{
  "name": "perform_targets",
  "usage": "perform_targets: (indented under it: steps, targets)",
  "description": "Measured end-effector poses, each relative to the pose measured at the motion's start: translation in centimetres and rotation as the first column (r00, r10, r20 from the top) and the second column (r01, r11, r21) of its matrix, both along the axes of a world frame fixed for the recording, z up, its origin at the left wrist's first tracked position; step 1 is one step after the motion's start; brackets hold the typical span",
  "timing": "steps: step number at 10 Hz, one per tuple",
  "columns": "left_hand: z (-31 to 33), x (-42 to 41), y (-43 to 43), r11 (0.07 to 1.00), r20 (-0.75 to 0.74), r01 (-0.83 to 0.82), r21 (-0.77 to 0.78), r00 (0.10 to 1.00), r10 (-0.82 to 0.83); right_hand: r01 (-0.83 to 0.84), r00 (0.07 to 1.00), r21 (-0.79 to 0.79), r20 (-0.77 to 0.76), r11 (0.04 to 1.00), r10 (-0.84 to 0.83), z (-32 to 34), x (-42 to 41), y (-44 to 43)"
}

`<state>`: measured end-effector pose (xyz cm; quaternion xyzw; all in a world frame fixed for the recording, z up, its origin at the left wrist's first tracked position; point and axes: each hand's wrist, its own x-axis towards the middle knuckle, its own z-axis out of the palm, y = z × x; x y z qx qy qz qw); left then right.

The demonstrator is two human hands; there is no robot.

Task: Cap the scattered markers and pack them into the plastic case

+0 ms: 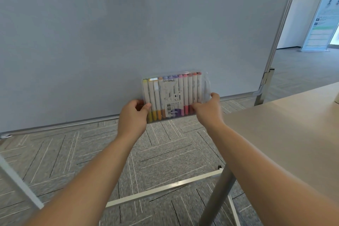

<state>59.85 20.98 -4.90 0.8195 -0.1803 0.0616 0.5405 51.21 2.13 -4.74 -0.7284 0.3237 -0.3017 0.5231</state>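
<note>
A clear plastic case point(172, 86) is held up at arm's length in front of a whiteboard. It holds a row of several white-barrelled markers point(189, 88) with coloured caps, from yellow at the left through purple to pink and red at the right. A white label with a barcode is on its face. My left hand point(133, 115) grips the case's lower left corner, thumb on the front. My right hand point(208, 109) grips the lower right side, fingers curled round its edge. No loose markers show.
A large whiteboard point(128, 33) on a metal stand fills the background. A beige table point(286, 130) runs along the right, with its grey leg point(218, 194) below. Patterned grey carpet point(73, 152) covers the floor. A standing banner point(322, 20) is far right.
</note>
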Motion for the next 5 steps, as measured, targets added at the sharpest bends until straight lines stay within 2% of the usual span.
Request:
perform_targets:
  steps: [3, 4, 5]
  targets:
    - [1.0, 0.2, 0.1, 0.999, -0.054, 0.001, 0.036, 0.999, 0.001, 0.072, 0.997, 0.009, -0.027, 0.997, -0.072, 0.6, -0.1, 1.3]
    - [1.8, -0.4, 0.7, 0.999, -0.088, -0.03, 0.025, 0.996, 0.032, 0.116, 0.993, 0.008, -0.031, 0.993, -0.115, 1.2, -0.8, 2.4]
    - [2.9, -1.4, 2.1, 0.996, -0.099, -0.083, -0.034, 0.992, 0.08, 0.179, 0.984, -0.061, 0.029, 0.982, -0.177, 2.9, -1.9, 3.1]
